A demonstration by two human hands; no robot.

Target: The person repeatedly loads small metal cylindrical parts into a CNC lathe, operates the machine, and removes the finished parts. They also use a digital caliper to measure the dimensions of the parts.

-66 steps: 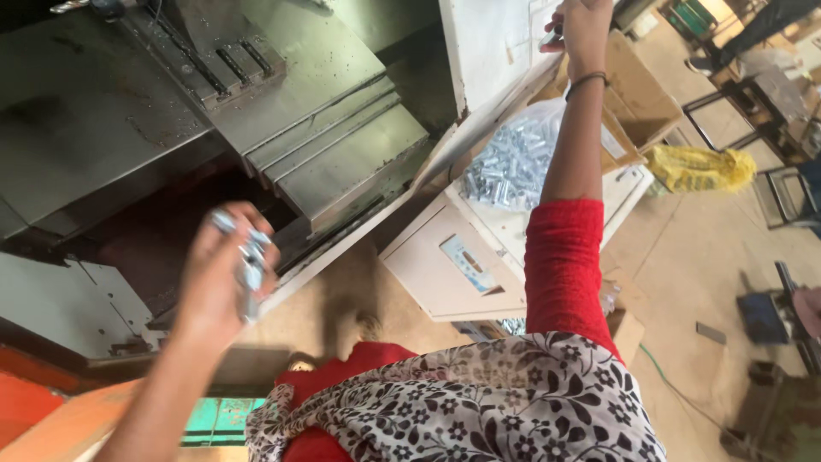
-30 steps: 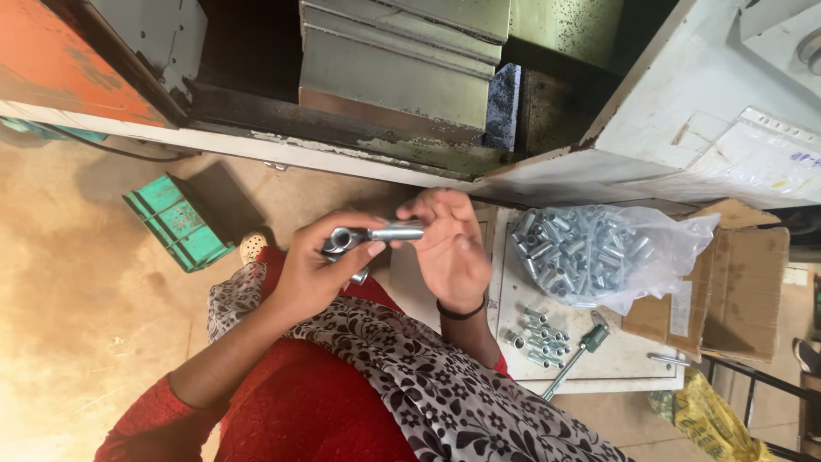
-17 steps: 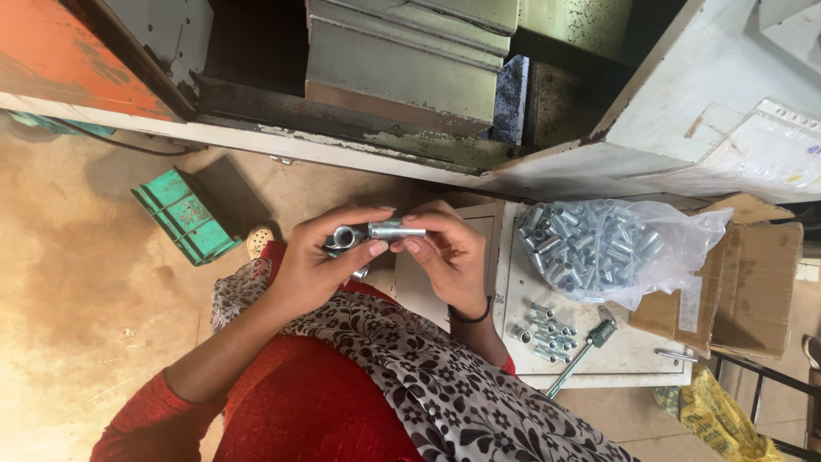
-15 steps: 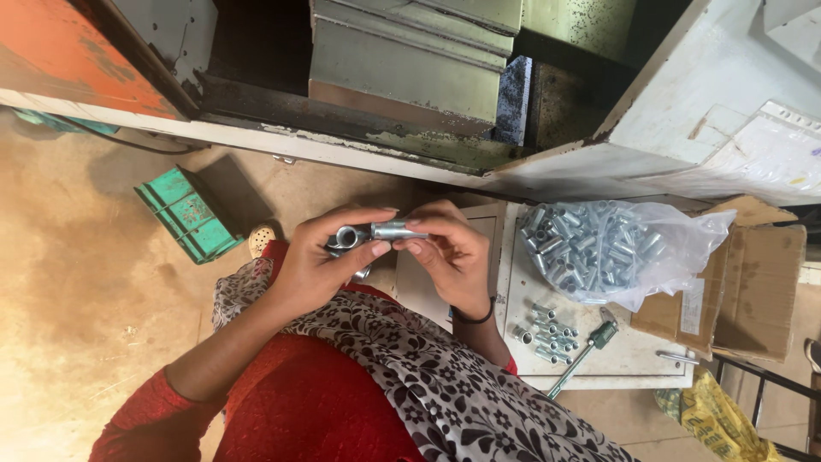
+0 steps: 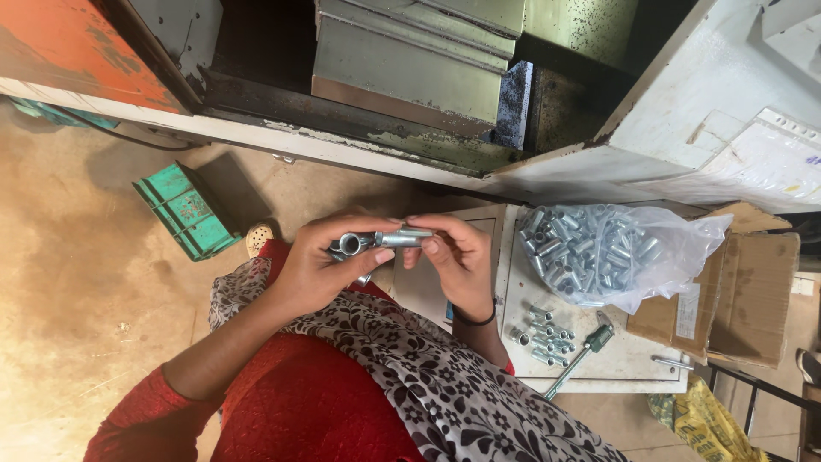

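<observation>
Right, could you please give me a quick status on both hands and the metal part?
Left hand and right hand both gripping the small metal fitting at chest height. Bag of metal sleeves on the white table, untouched. Nothing between.

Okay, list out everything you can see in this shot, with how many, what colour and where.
metal fitting: one, silver, held between both hands
bag of metal parts: one, clear plastic, on the white cabinet
loose metal parts: a small cluster, silver, on the cabinet below the bag
hand tool: one, green handle, beside the loose parts
cardboard box: one, brown, right of the bag
white cabinet: one, right of the hands
green crate: one, on the floor at left
machine: grey-green, top
left hand: grips the fitting
right hand: pinches the fitting's end
</observation>
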